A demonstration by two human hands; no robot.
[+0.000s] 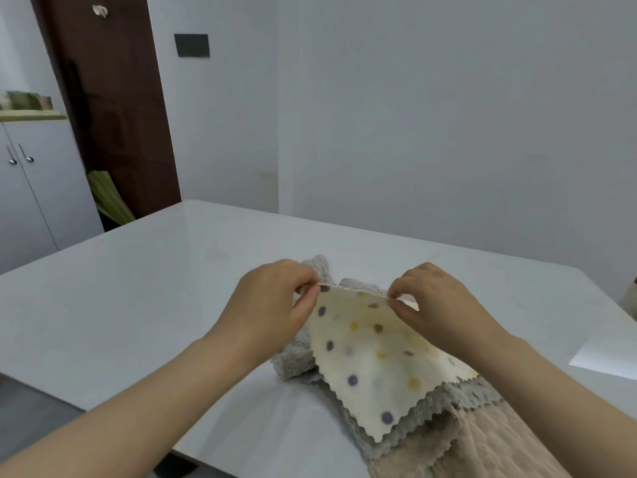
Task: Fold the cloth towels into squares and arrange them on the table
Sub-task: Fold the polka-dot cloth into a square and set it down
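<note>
Folding is begun: dotted towel point(372, 357), lifted over grey towel point(296, 360) and tan towel point(482, 443) near table point(138, 288) front edge, is pinched at far corners by left hand point(275, 301) and right hand point(434, 305); matched corners are judged needed next.

Both bare forearms are stretched forward and angled inward. The left hand point(275, 301) and the right hand point(437, 305) are held side by side, apart, and a top corner of the dotted towel point(372, 360) is pinched by each.
</note>
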